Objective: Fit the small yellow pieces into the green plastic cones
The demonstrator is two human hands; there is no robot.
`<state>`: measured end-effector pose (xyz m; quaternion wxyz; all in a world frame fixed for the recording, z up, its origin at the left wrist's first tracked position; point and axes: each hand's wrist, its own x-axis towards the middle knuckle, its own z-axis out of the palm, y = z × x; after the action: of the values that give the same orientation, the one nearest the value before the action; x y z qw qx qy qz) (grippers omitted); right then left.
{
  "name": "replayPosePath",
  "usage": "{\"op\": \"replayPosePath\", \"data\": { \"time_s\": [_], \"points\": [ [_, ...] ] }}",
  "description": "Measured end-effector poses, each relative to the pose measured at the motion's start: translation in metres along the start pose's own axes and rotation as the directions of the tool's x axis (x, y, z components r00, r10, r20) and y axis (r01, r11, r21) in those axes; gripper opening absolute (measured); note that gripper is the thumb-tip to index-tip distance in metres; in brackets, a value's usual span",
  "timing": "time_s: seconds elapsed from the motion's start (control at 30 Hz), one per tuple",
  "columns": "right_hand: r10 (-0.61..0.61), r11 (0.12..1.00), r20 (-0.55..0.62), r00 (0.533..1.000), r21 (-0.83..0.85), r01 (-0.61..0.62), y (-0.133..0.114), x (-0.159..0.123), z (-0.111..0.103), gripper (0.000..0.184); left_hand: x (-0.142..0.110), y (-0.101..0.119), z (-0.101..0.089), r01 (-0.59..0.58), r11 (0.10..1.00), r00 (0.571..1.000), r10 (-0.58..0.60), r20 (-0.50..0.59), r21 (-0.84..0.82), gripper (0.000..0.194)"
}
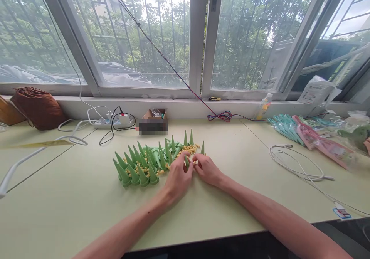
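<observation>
Between thumb and fingers, my left hand (179,173) is closed on a green cone (187,161), beside the right end of a cluster. My right hand (208,169) meets it fingertip to fingertip in a pinch; whatever is in that pinch is too small and covered to name. Many pointed green cones (143,177) stand upright on round bases to the left. Small yellow branching pieces (190,148) lie heaped behind my hands, with more scattered among the cones. Just past my right hand rises a single green cone (202,147), its base hidden.
Toward the window are a small cardboard box (162,114), a power strip (101,123) with cables, and a bottle (263,106). A coiled white cable (297,170) and bagged teal and pink items (315,133) lie at right. Part of another person's hand (367,145) shows at the right edge.
</observation>
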<state>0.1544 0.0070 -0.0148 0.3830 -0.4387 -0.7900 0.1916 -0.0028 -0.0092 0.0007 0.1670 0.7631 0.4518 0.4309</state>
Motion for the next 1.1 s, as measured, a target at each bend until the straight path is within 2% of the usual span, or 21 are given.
{"op": "replayPosePath", "data": {
  "time_s": [0.13,0.3,0.43,0.63,0.9,1.1],
  "points": [
    [0.06,0.993,-0.032,0.998,0.099,-0.057,0.001,-0.002,-0.002,0.012,0.002,-0.002,0.0,-0.08,0.997,0.994,0.08,0.069,0.0,0.013],
    [0.061,0.985,-0.067,0.996,0.168,-0.049,0.001,-0.002,-0.002,0.012,0.003,-0.002,-0.001,-0.062,0.998,0.994,0.062,0.088,-0.006,0.015],
    [0.071,0.977,-0.12,0.99,0.21,-0.045,-0.004,-0.002,-0.003,0.006,0.004,-0.003,-0.002,0.001,0.996,0.999,0.003,0.048,-0.086,0.019],
    [0.039,0.978,-0.268,0.963,0.21,0.019,-0.011,-0.004,-0.007,0.017,0.008,0.002,-0.003,0.113,0.967,0.992,-0.123,-0.032,-0.23,0.021],
    [0.034,0.967,-0.277,0.96,0.251,0.039,-0.011,-0.004,-0.007,0.019,0.007,0.003,-0.002,0.117,0.954,0.99,-0.134,-0.044,-0.276,0.02],
    [0.018,0.965,-0.202,0.979,0.258,0.036,-0.009,-0.006,-0.005,0.019,0.006,-0.003,0.001,0.095,0.951,0.995,-0.103,-0.009,-0.293,0.02]
  ]
}}
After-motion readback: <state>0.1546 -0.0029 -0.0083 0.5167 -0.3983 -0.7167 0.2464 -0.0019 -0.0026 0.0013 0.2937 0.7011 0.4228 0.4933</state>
